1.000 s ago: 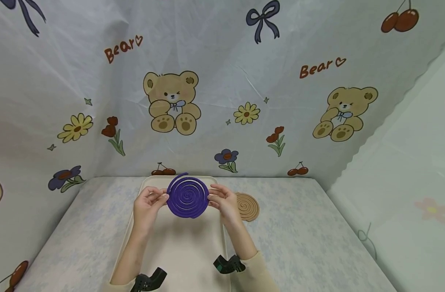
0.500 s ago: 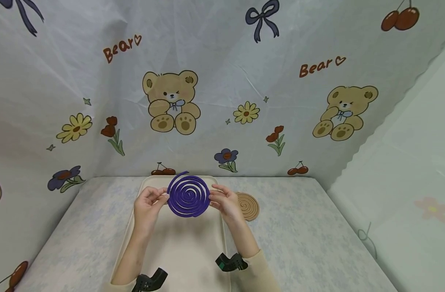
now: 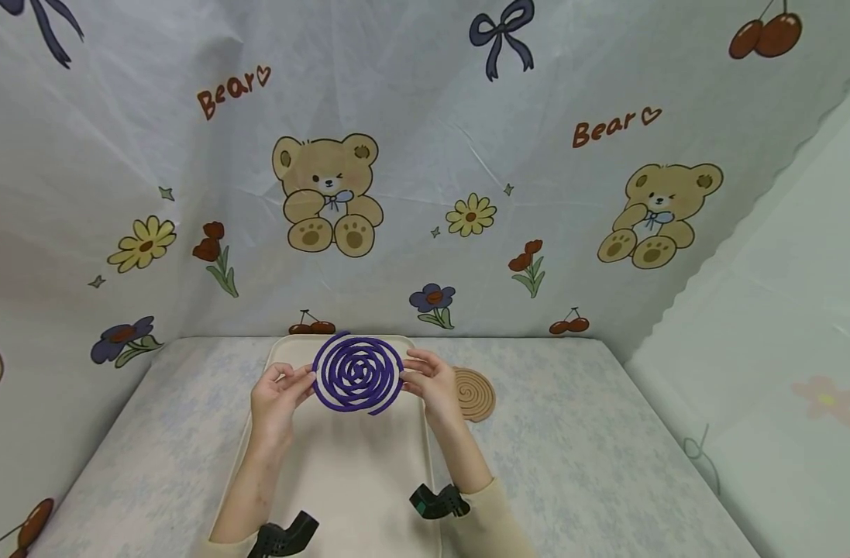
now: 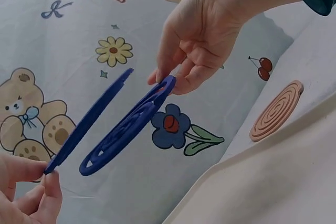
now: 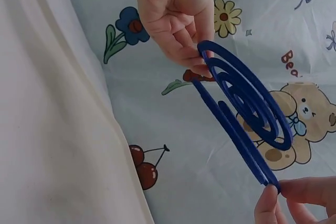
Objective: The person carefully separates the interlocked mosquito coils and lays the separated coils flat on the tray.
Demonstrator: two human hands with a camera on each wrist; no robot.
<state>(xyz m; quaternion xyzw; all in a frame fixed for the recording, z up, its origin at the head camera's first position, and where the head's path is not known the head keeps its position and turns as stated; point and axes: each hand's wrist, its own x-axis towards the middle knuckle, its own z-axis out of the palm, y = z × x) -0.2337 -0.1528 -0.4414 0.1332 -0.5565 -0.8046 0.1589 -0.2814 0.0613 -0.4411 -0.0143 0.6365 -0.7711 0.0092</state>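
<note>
A purple spiral coil is held up over the far part of the tray, between both hands. My left hand pinches its left edge between thumb and fingers. On the opposite edge, my right hand pinches the outer turn. Side-on in the left wrist view, the coil is drawn apart, its outer turn standing away from the inner ones. The right wrist view also has gaps between the turns of the coil. A tan spiral coil lies flat on the table, just beyond my right hand.
A cream tray with a low rim lies under my hands on the pale mottled table. Behind the table stands a cloth backdrop printed with bears and flowers. Dark cameras sit on both wrists.
The coil's turns have spread from nearly closed to clearly separated. My left hand has shifted slightly left and down; my right hand has stayed nearly in place.
</note>
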